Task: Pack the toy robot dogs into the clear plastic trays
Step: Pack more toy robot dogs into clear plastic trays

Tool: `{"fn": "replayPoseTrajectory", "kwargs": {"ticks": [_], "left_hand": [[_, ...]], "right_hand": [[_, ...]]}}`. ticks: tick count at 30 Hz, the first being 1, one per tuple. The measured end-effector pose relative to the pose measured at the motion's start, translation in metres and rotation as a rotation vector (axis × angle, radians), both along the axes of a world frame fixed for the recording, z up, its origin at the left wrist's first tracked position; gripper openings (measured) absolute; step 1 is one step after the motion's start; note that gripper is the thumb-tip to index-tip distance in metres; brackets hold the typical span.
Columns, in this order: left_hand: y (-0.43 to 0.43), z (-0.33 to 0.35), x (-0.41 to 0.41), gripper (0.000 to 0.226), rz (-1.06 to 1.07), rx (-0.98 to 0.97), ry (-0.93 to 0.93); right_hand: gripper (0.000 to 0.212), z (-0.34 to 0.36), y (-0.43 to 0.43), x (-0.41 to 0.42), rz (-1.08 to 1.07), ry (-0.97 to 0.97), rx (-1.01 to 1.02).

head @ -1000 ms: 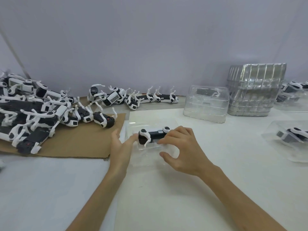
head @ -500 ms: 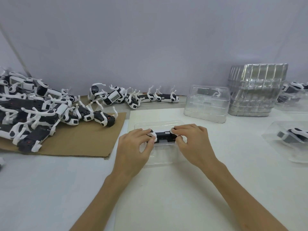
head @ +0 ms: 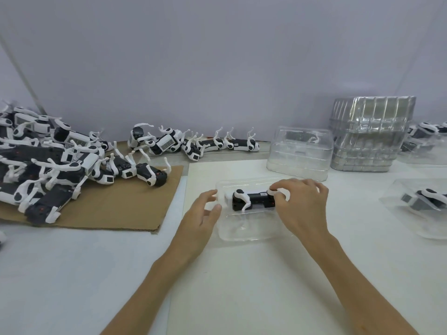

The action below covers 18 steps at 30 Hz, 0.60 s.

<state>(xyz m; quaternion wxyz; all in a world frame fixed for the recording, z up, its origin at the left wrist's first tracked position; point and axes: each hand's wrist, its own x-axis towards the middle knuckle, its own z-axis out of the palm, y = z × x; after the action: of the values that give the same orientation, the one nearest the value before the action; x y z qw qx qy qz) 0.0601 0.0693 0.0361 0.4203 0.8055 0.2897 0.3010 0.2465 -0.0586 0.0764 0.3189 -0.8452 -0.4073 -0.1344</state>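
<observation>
A black and white toy robot dog lies on its side inside a clear plastic tray in front of me. My right hand pinches the dog's right end between thumb and forefinger. Just left of the tray is my left hand, fingers relaxed, fingertips at the tray's left rim and off the dog. A big pile of robot dogs covers a brown cardboard sheet on the left. A row of more dogs lies along the back wall.
A stack of empty clear trays stands at the back right, with a shorter clear tray stack before it. A packed tray sits at the right edge; another packed tray lies farther back. The table is white.
My left hand has let go of the dog's left end and drawn back to the tray's rim. The right hand stays on the dog's right end.
</observation>
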Motion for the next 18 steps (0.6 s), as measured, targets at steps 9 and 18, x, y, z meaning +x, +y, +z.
{"fn": "replayPoseTrajectory", "kwargs": {"ticks": [9, 18], "left_hand": [[-0.022, -0.008, 0.005, 0.068, -0.271, 0.392, 0.311], [-0.018, -0.011, 0.004, 0.072, -0.238, 0.394, 0.417]], "right_hand": [[0.051, 0.003, 0.01, -0.027, 0.395, -0.143, -0.454], [0.044, 0.025, -0.035, 0.042, 0.037, 0.042, -0.531]]}}
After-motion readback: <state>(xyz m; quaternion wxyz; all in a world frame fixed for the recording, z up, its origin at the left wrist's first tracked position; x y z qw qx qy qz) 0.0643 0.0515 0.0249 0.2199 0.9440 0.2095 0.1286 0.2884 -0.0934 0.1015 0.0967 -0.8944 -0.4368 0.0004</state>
